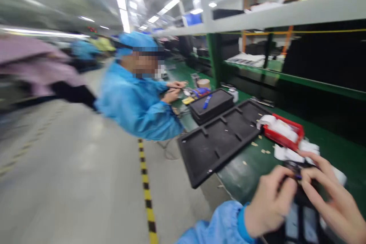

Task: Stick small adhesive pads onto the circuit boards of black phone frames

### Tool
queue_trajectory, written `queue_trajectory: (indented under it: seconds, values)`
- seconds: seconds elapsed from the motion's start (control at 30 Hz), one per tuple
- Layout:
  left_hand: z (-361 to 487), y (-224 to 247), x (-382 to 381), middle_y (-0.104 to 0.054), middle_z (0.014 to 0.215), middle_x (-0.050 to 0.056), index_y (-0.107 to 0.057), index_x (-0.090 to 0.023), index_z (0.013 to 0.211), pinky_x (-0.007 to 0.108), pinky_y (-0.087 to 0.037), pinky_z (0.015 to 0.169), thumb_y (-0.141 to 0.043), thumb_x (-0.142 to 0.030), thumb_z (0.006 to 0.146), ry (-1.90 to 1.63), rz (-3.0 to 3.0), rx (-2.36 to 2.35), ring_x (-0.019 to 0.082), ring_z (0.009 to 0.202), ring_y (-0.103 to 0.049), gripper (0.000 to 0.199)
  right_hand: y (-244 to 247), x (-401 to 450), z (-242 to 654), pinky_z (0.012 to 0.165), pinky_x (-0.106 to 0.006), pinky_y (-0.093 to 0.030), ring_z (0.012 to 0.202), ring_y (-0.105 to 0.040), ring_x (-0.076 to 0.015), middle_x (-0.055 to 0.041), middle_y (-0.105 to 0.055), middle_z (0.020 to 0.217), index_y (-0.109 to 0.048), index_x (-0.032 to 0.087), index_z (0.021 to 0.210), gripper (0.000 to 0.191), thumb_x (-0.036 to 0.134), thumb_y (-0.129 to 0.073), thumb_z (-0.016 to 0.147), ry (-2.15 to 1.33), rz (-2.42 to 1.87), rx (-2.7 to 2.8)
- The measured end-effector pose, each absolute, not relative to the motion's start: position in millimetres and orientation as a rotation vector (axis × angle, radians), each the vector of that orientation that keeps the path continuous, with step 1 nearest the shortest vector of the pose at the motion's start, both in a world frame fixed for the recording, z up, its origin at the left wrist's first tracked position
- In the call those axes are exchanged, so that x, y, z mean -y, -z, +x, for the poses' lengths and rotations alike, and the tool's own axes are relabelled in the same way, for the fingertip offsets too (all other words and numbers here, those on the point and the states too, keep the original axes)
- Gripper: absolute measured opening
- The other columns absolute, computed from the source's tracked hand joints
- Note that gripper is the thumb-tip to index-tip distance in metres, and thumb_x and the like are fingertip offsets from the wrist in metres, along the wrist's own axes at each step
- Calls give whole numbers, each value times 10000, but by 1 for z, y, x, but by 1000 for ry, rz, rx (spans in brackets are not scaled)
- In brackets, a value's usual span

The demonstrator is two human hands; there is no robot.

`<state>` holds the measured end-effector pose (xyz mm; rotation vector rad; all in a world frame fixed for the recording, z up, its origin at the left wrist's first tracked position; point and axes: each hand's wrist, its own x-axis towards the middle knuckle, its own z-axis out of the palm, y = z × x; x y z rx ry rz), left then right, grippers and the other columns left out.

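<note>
Low on the right, my left hand (271, 198) pinches a small dark part (294, 167) between thumb and fingers. My right hand (333, 198) meets it from the other side, its fingertips closed on the same part and the index finger stretched out above. The part is mostly hidden by fingers, and its kind cannot be made out. Under the hands sits a dark holder with grey rectangular pieces (310, 223), partly covered by the wrists. Just beyond lie crumpled white pieces (286, 153) and a red bin (299, 131) with white material in it.
A long black tray (200, 156) with dividers overhangs the edge of the green bench (243, 175). Behind it are stacked black trays (213, 105) with a blue strip (207, 101) on top. A co-worker in blue (131, 99) works farther left. Shelving (288, 17) runs above the bench.
</note>
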<state>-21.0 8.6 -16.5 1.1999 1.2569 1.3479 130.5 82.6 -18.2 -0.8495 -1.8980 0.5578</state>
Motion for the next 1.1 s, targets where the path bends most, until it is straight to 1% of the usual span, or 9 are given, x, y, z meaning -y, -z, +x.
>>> queue_trajectory:
  seconds: [0.07,0.13,0.2,0.3,0.5,0.63,0.73,0.93,1.1]
  values:
    - [-34,24,-9,-530,694,-37,-604,-215,963,249,-397,622,-520,-361,988,-1346,1116,-1206,124,628,-470,171,1,-99,137,929,-311,-542,1156,-659,-238,-100,-667,1217,-617,219,784,215,365,-624,941,-588,-928,1872]
    - [-44,36,-9,-487,677,-60,-536,-231,1051,237,-355,590,-533,-393,997,-1339,1044,-1150,114,599,-424,172,-13,-133,131,824,-322,-539,913,-673,-209,-77,-694,960,-617,208,805,226,378,-595,952,-617,-1020,1845]
    - [-49,46,-6,-577,744,-52,-456,-258,1216,235,-400,630,-538,-430,1001,-1349,956,-1101,119,625,-496,288,-20,-178,118,700,-292,-526,738,-646,-174,-54,-699,818,-648,186,815,219,367,-626,936,-650,-1109,1912]
    - [-54,48,-1,-695,871,-13,-333,-280,1450,273,-490,731,-618,-439,962,-1420,785,-1063,141,679,-605,587,-20,-236,95,649,-266,-521,652,-626,-137,-18,-683,701,-663,152,721,231,296,-741,883,-732,-1195,2068]
    - [-70,35,-7,-725,807,3,-478,-219,1419,243,-487,593,-761,-446,841,-1471,665,-1099,139,594,-604,682,-16,-270,83,742,-294,-600,744,-697,-129,0,-718,793,-698,127,832,163,248,-721,938,-857,-1201,2193]
    - [-66,32,-15,-607,612,-62,-558,-232,1332,231,-472,531,-767,-425,840,-1511,650,-1084,116,488,-515,569,-25,-247,92,761,-292,-606,770,-738,-170,-59,-756,786,-725,123,802,74,129,-706,873,-832,-1142,2054]
    - [-54,26,-17,-534,539,-83,-586,-250,1297,223,-468,507,-750,-412,875,-1533,689,-1031,109,450,-481,481,-35,-204,103,845,-312,-612,904,-758,-198,-86,-784,960,-741,141,915,76,188,-691,882,-760,-1086,1912]
    - [-29,9,-13,-711,673,-36,-607,-262,1250,200,-545,498,-702,-364,930,-1538,836,-1011,102,436,-584,349,-48,-67,122,949,-403,-570,1046,-710,-219,-65,-754,1072,-744,216,825,84,162,-719,884,-409,-1075,1750]
    - [-18,-1,-9,-762,720,-40,-626,-262,1213,131,-579,542,-673,-247,955,-1628,1085,-1080,94,524,-698,263,-41,-7,119,1009,-369,-559,1203,-652,-223,-58,-667,1264,-754,236,843,115,134,-802,819,-556,-1177,1617]
